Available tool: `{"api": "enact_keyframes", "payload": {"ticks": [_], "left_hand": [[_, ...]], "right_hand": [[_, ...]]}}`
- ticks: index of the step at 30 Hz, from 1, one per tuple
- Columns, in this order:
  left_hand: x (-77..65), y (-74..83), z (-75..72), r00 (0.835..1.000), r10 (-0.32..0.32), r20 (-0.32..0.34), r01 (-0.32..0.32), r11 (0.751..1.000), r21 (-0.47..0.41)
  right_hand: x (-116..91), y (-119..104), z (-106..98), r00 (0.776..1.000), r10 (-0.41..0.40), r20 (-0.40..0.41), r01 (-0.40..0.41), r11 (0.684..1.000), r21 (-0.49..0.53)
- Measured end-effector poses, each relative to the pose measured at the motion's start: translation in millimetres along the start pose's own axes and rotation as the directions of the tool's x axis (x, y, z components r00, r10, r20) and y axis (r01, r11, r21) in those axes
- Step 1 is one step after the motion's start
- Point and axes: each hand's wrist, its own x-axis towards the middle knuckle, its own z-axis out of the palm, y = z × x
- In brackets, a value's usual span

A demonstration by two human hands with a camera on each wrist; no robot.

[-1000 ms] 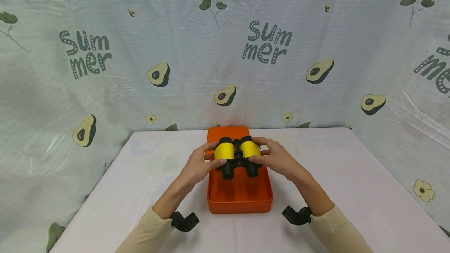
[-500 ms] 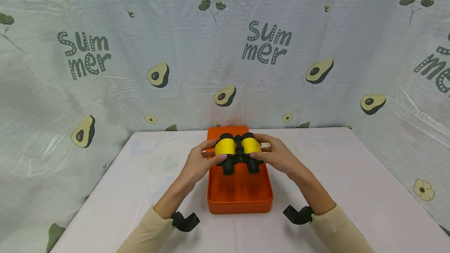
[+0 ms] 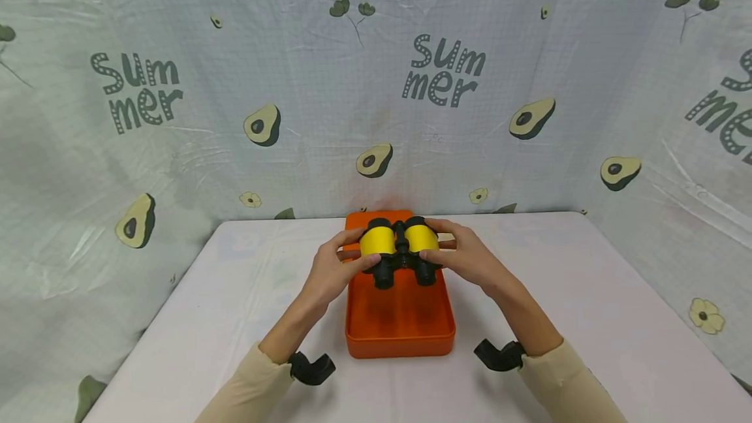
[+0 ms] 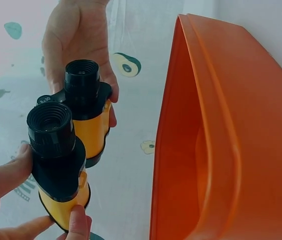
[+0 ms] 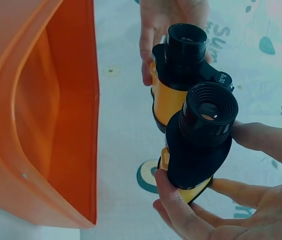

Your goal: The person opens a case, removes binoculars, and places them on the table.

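Yellow and black binoculars [image 3: 402,250] are held between both hands above an orange box [image 3: 401,346], eyepieces toward the wearer. On the left barrel, my left hand [image 3: 330,269] grips with the thumb on the near side and fingers round the outer side. My right hand [image 3: 470,256] grips the right barrel in the same way. The left wrist view shows the left thumb and fingers round the yellow body [image 4: 63,207] of one barrel. In the right wrist view the right fingers curl under the other barrel [image 5: 198,135]. The box interior is partly hidden behind the binoculars.
The box stands on a white table [image 3: 264,305], with an orange flap or lid [image 3: 376,217] behind it. A printed curtain [image 3: 317,83] with avocados and lettering rises at the table's back edge and sides. Black wrist mounts [image 3: 313,369] stick out at both cuffs.
Both hands have raised the binoculars slightly up and away from the wearer, still gripping both barrels. The box has stayed put; the head view shifted very slightly.
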Motion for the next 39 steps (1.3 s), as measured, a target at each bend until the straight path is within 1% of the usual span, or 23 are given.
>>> {"api": "enact_keyframes", "payload": {"ticks": [2, 7, 9, 12, 16, 19, 24, 29, 35, 39], "left_hand": [[1.7, 2.0, 1.7, 1.0, 0.006, 0.001, -0.006, 1.0, -0.004], [8.6, 10.2, 7.6, 1.0, -0.005, 0.017, 0.005, 1.0, 0.008], [13.0, 14.5, 9.7, 1.0, -0.002, 0.023, 0.002, 1.0, 0.016], [21.3, 20.6, 12.5, 0.999, 0.021, 0.034, -0.022, 0.999, 0.033], [33.2, 29.8, 17.1, 0.997, 0.04, 0.063, -0.043, 0.997, 0.058], [42.4, 35.8, 20.7, 0.996, 0.029, 0.081, -0.035, 0.997, 0.072], [59.0, 43.5, 26.5, 0.995, -0.009, 0.097, 0.003, 0.998, 0.063], [78.4, 48.0, 35.5, 0.992, -0.041, 0.12, 0.033, 0.997, 0.068], [100.4, 50.8, 46.1, 0.987, -0.054, 0.153, 0.053, 0.999, 0.012], [112.5, 52.8, 54.0, 0.988, -0.064, 0.142, 0.062, 0.998, 0.015]], "right_hand": [[0, 1, -2, 1.0, -0.005, 0.001, 0.005, 1.0, 0.005], [-1, 2, -11, 1.0, -0.01, -0.009, 0.01, 1.0, 0.008], [0, 2, -16, 1.0, -0.009, -0.018, 0.01, 1.0, 0.01], [3, 2, -23, 1.0, -0.015, -0.022, 0.015, 1.0, -0.006], [7, 2, -34, 1.0, -0.01, -0.024, 0.009, 1.0, -0.028], [12, 2, -43, 1.0, -0.01, -0.023, 0.009, 1.0, -0.026], [22, 4, -56, 1.0, 0.003, -0.021, -0.003, 1.0, -0.029], [35, 13, -68, 1.0, 0.021, -0.022, -0.022, 0.999, -0.023], [48, 25, -80, 0.999, 0.036, -0.037, -0.037, 0.999, -0.021], [56, 32, -86, 0.997, 0.045, -0.059, -0.047, 0.999, -0.016]]}}
